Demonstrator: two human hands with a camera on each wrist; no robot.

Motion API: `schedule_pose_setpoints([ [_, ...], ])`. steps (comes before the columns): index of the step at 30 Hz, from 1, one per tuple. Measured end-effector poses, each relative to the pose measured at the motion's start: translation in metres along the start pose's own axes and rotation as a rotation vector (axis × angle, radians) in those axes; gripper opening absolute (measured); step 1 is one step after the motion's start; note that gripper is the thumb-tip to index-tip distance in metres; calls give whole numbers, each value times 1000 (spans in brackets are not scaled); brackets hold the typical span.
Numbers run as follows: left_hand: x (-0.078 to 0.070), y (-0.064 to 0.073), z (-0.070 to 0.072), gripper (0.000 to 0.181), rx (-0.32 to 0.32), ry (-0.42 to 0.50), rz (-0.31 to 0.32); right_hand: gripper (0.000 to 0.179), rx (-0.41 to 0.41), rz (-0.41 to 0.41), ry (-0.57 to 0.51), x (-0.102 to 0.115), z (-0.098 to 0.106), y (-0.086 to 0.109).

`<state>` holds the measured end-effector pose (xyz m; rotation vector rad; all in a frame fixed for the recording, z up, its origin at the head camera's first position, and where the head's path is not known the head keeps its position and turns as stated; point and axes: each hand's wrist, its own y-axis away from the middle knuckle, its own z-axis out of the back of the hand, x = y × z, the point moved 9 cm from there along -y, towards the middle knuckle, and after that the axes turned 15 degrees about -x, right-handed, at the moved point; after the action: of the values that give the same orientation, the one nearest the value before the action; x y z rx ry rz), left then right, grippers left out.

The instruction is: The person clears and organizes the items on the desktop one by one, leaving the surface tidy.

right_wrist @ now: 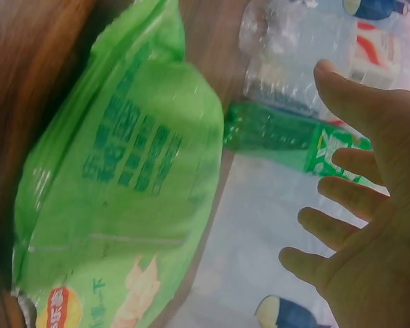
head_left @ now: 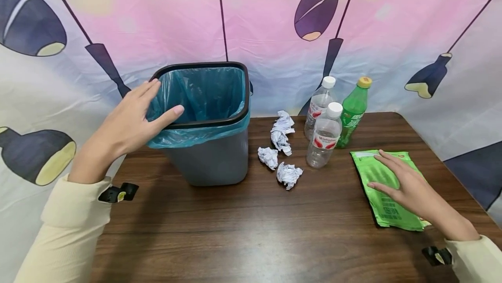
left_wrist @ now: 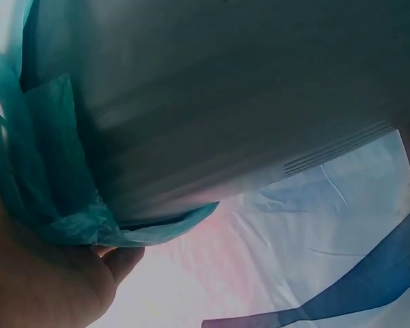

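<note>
A grey trash bin (head_left: 209, 161) with a blue-green plastic liner (head_left: 200, 93) folded over its black rim stands at the left of the table. My left hand (head_left: 131, 119) is at the bin's left rim, fingers straight and thumb spread over the near edge. In the left wrist view that hand (left_wrist: 51, 273) is beside the liner's hanging edge (left_wrist: 61, 157). On the right, my right hand (head_left: 408, 185) spreads over a green snack bag (head_left: 378, 176), its fingers extended and holding nothing. The right wrist view shows the bag (right_wrist: 130, 164) puffed, with printed text.
Several crumpled papers (head_left: 280, 137) lie right of the bin. Beyond them stand two clear plastic bottles (head_left: 324, 141) with white caps and a green bottle (head_left: 353, 110) with a yellow cap. A patterned cloth (head_left: 266, 25) hangs behind the brown table (head_left: 251, 230).
</note>
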<state>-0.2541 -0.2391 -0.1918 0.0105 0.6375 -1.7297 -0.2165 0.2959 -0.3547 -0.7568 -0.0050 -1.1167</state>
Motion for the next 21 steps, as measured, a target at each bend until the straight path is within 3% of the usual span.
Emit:
schedule_pose_setpoints([
  [11,17,5,-2,91,55,23,28,89,63,-104,2,-35,2,3],
  [21,22,5,-6,101,107,13,23,96,142,-172,27,-65,5,9],
])
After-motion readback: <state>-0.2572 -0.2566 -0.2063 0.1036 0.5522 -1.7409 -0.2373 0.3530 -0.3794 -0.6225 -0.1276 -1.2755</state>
